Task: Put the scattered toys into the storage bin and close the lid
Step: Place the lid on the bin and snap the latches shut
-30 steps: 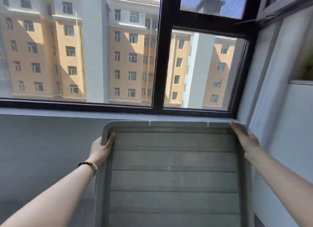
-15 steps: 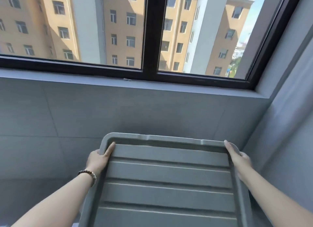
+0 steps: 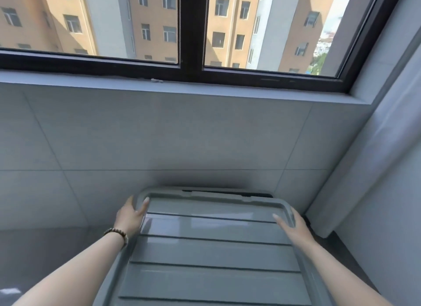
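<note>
Grey-green plastic lid (image 3: pixel 214 248) is now down low in front of the tiled wall (image 3: pixel 159 134); a second ago I held it up at window (image 3: pixel 136 27) height. Left hand (image 3: pixel 129 216) and right hand (image 3: pixel 296 226) each grip a far corner, thumb on top, fingers wrapped over the rim. Dark gap shows at the far edge, so not seated yet, I judge. Bin hidden beneath; no toys in view. Closing nearly done; pressing down remains.

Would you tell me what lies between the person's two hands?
In the head view, only the bare ribbed top of the grey lid lies between the left hand and the right hand.
</note>
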### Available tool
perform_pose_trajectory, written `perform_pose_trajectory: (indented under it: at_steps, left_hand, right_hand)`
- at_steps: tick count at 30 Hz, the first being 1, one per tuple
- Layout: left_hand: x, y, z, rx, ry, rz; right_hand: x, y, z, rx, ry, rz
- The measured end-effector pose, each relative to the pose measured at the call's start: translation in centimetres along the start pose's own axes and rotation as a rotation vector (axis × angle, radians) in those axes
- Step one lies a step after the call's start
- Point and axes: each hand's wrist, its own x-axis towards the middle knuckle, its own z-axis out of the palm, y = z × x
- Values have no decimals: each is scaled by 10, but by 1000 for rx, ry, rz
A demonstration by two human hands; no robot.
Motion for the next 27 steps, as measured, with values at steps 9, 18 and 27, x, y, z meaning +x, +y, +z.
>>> perform_pose_trajectory:
  at_steps: [9, 18, 27]
  left_hand:
    - [-79, -62, -25, 313, -196, -128]
    - [-116, -56, -28, 19, -236, -235]
    - [-91, -54, -13, -46, -193, -123]
  right_hand:
    - [-99, 35, -25, -10, -13, 81]
    - [-121, 37, -22, 37, -98, 219]
    - [-75, 33, -5, 98, 8, 108]
